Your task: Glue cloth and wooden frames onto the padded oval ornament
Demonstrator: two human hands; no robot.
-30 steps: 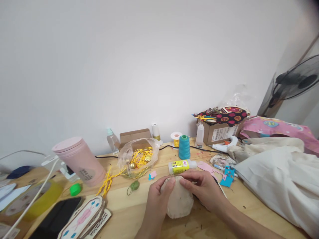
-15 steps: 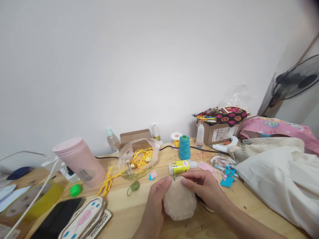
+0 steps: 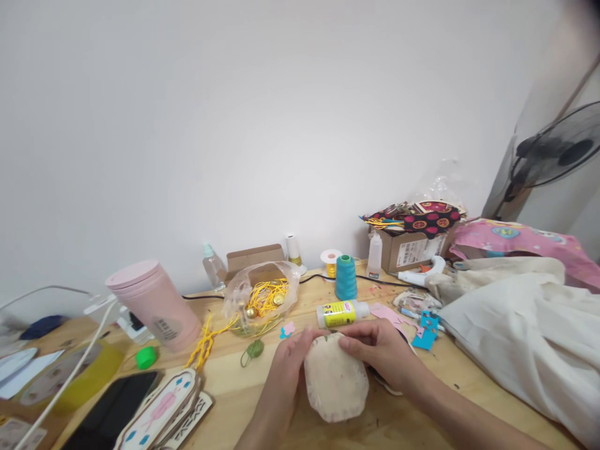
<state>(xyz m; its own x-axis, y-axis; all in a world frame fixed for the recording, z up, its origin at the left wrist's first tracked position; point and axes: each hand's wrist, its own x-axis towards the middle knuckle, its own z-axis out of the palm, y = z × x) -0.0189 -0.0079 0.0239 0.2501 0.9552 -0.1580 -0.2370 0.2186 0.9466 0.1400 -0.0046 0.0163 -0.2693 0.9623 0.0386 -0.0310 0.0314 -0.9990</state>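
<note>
Low over the wooden table, a cream, rounded fabric piece with a puckered edge faces me. My left hand is closed on its upper left edge, thumb and fingers at the rim. On the upper right edge, my right hand pinches it between thumb and fingers. A little green shows at the top rim between the hands. Just beyond the fingertips lies a yellow-labelled glue bottle. Part of a dark-edged flat item is visible under my right hand, mostly hidden.
Left of my hands are a green thread bundle, a pink tumbler, a black phone and decorated flat pieces. A teal thread cone stands behind. White cloth and blue felt scraps lie to the right.
The fabric piece has tilted and shifted slightly down and left in view. The green strand that stood above its top edge now shows only as a small bit at the rim.
</note>
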